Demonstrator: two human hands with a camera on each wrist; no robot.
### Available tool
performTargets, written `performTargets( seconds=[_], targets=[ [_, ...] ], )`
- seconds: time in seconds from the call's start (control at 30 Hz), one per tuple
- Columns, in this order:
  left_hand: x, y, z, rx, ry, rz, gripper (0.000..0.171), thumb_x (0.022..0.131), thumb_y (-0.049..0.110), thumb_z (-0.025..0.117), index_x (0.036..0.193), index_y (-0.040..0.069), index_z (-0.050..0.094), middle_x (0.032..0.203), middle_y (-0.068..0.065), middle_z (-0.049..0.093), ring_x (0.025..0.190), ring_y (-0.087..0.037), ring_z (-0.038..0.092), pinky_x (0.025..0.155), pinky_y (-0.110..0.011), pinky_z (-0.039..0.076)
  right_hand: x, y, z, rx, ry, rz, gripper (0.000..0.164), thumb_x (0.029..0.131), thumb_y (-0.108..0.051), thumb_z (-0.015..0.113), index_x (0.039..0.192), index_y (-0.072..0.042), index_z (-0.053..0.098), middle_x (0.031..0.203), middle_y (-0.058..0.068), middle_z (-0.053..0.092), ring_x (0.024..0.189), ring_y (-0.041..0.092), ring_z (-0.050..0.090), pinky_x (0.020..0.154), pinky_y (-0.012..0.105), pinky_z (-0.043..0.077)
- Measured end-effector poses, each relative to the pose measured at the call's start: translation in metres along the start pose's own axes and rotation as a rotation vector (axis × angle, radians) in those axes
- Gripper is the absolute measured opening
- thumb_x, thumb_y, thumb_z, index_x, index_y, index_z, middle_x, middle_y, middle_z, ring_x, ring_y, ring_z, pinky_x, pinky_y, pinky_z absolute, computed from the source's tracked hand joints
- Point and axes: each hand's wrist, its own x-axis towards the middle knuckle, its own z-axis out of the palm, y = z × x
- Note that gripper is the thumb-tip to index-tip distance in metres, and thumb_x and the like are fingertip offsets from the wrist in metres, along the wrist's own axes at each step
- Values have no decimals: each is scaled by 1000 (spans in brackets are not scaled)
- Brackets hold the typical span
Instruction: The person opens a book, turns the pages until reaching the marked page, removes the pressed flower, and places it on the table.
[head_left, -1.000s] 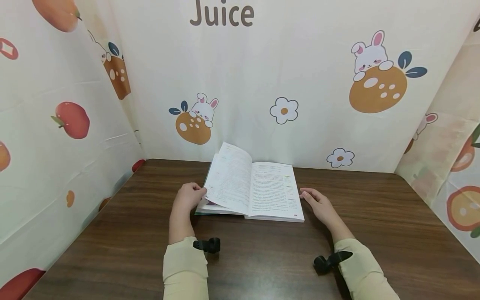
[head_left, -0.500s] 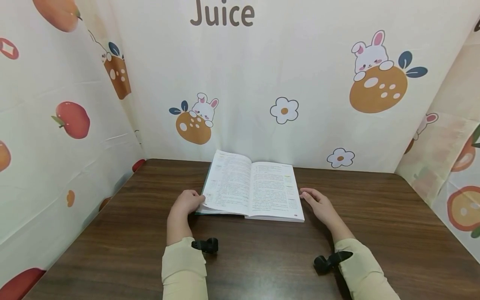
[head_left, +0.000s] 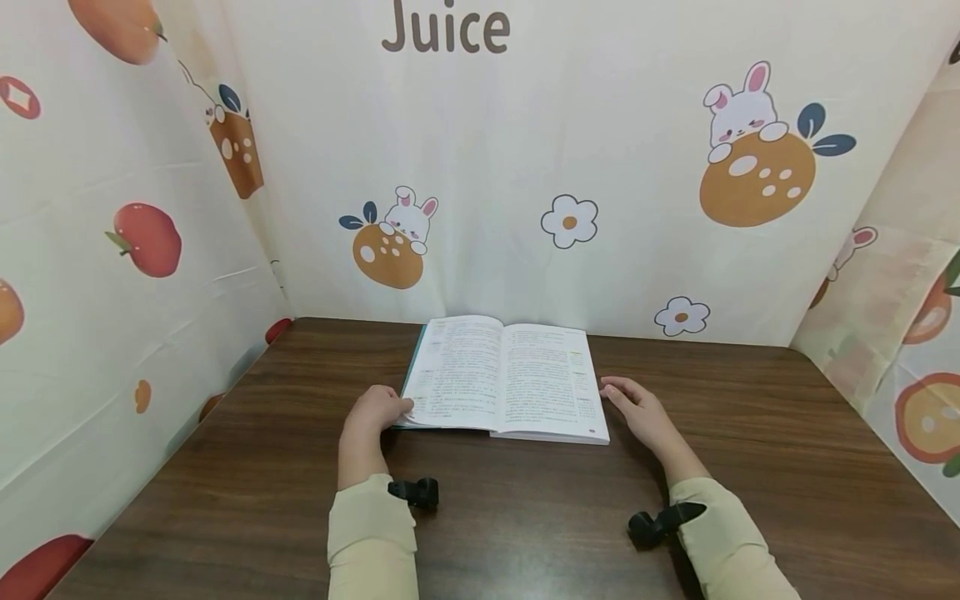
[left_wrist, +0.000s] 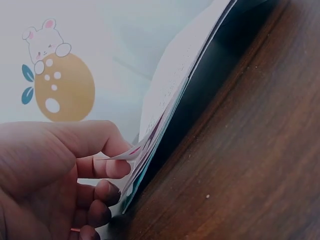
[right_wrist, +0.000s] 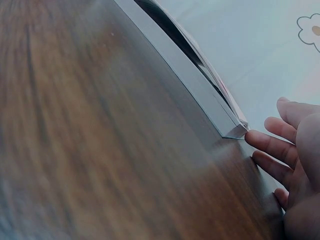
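Observation:
An open book with printed white pages and a teal cover edge lies at the back of the table. At its lower left corner is my left hand. In the left wrist view, the thumb and index finger of that hand pinch a curled page, while the other fingers curl loosely below, near the cover. My right hand rests beside the book's right edge with relaxed fingers. One fingertip of it is at the corner of the thick page block in the right wrist view; whether it touches cannot be told.
The dark wood table runs up to a white printed curtain right behind the book. More printed cloth hangs on the left and right sides. A black camera is strapped to the left wrist, another to the right.
The raised left page has come down flat onto the left side of the book. My left hand has moved slightly down along the edge. The right hand has stayed still.

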Motion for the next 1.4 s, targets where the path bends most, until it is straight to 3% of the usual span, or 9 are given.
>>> performTargets(
  seconds=[0.5, 0.73, 0.83, 0.97, 1.13, 1.2, 1.27, 1.4],
  targets=[
    [2, 3, 5, 112, 18, -16, 31, 86, 25, 61, 99, -3, 59, 83, -12, 56, 75, -25, 50, 64, -36, 41, 0, -2, -1, -9, 7, -21, 43, 98, -34, 43, 129, -5, 49, 119, 19, 57, 122, 36, 42, 99, 55, 27],
    [0, 8, 7, 75, 76, -3, 32, 83, 22, 62, 102, -1, 49, 88, -15, 53, 83, -30, 47, 70, -40, 40, 0, -2, 1, -5, -1, -9, 44, 97, -37, 43, 128, -6, 49, 119, 18, 58, 123, 37, 40, 98, 57, 27],
    [1, 17, 9, 73, 153, 68, 35, 81, 20, 62, 108, 2, 49, 103, -18, 50, 97, -33, 42, 78, -44, 37, 0, -2, 1, 2, 3, -7, 45, 97, -38, 43, 128, -6, 50, 119, 18, 58, 122, 36, 41, 98, 56, 28],
    [5, 37, 17, 113, 214, 255, 41, 82, 18, 59, 121, 8, 52, 127, -17, 42, 118, -34, 32, 94, -49, 29, 0, -2, 1, 1, 7, -8, 45, 97, -38, 43, 128, -6, 50, 119, 18, 58, 122, 36, 41, 98, 56, 28],
    [3, 62, 34, 172, 129, 519, 39, 84, 10, 53, 123, 12, 57, 136, -9, 44, 130, -30, 29, 103, -48, 23, 1, 0, 1, 1, 7, -1, 45, 97, -39, 44, 128, -7, 50, 119, 18, 58, 122, 36, 41, 98, 56, 28],
    [0, 69, 42, 194, 81, 590, 39, 85, 8, 52, 122, 12, 58, 136, -6, 46, 131, -27, 31, 104, -46, 23, 1, 0, 1, 3, 6, -3, 45, 97, -38, 44, 128, -7, 50, 119, 18, 57, 122, 36, 41, 98, 56, 28],
    [-1, 75, 50, 232, 38, 630, 38, 86, 9, 51, 123, 13, 59, 136, -4, 47, 131, -25, 32, 104, -46, 24, 1, 0, 1, 4, 6, -6, 45, 97, -39, 43, 128, -7, 49, 120, 18, 57, 122, 36, 41, 98, 55, 28],
    [-4, 80, 60, 301, -18, 616, 36, 87, 13, 54, 124, 16, 59, 136, -2, 46, 130, -24, 33, 103, -47, 25, 1, 0, 0, 6, 4, -6, 47, 97, -40, 43, 129, -6, 49, 120, 18, 57, 121, 35, 42, 98, 55, 29]
  ],
)
